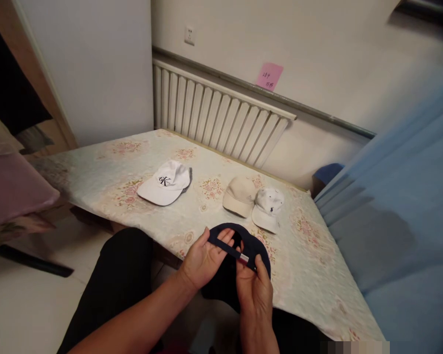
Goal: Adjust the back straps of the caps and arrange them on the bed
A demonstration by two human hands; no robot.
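Observation:
A dark navy cap (256,248) is held at the near edge of the table, its back facing me. My left hand (203,260) is closed on the cap's rear adjustment strap, thumb and fingers pinching the left end. My right hand (254,290) pinches the strap's other end by its small metal buckle. Further back on the flowered tablecloth (96,172) lie a white cap with a black logo (166,183), a beige cap (239,196) and a second white cap (268,208) that touches the beige one.
A white radiator (221,118) runs along the wall behind the table, with a pink note (269,76) above it. A blue curtain (402,211) hangs at the right. Pink bedding (15,189) lies at the left. My dark-trousered knees (121,275) are below the table edge.

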